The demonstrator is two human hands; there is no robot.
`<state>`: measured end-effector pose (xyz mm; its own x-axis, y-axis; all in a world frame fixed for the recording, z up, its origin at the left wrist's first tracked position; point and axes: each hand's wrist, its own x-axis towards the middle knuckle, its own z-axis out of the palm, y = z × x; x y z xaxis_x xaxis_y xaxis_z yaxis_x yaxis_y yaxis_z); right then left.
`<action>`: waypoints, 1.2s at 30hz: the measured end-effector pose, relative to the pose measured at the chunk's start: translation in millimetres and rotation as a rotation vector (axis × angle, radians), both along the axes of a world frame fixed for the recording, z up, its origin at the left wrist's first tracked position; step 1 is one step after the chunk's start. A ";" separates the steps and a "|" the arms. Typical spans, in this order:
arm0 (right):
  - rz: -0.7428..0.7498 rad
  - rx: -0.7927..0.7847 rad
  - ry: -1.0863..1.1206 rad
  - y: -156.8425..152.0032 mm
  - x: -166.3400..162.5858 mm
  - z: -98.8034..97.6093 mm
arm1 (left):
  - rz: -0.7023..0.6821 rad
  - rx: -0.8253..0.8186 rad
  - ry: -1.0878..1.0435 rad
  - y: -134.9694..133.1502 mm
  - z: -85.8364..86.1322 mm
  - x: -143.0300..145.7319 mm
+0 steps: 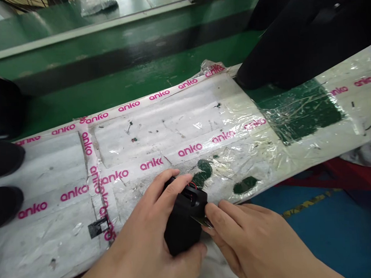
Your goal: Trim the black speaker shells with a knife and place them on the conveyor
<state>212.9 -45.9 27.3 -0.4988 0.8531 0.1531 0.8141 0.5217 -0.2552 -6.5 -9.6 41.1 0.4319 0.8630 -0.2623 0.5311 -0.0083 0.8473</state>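
Holding: one black housing (183, 230), gripped round its sides by your left hand (154, 217) above the surface's (161, 142) near edge, probably for steadiness. Its slotted end, with red wire (192, 183), faced up, seemingly for access. Your right hand (240, 226) pinched a thin piece (201, 221) at its side.

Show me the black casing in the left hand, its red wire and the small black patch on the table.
Black casing (183, 231), head view: broad side below the opening.
Red wire (192, 183), head view: curved part by the opening.
Black patch (93, 230), head view: left part.
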 end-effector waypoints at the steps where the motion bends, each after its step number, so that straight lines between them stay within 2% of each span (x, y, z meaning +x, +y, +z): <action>1: -0.003 0.001 0.008 -0.7 0.0 -0.8 | 0.002 0.025 -0.004 -2.0 -2.4 -0.5; 7: 0.005 0.002 0.022 -0.2 -0.7 -1.9 | 0.013 0.099 -0.019 -7.5 -13.1 -2.2; 16: -0.106 0.008 -0.087 -14.5 -3.7 -2.2 | -0.050 0.077 0.128 -7.7 -0.1 3.4; 25: -0.149 -0.031 -0.181 -14.9 -3.0 12.5 | -0.085 0.143 0.183 -9.6 0.5 9.9; 31: -0.021 -0.031 -0.064 3.7 -2.2 7.2 | -0.039 0.062 0.092 5.9 10.8 11.1; 36: 0.006 0.070 -0.024 4.3 -0.8 -1.6 | 0.010 -0.005 -0.029 7.6 7.0 1.9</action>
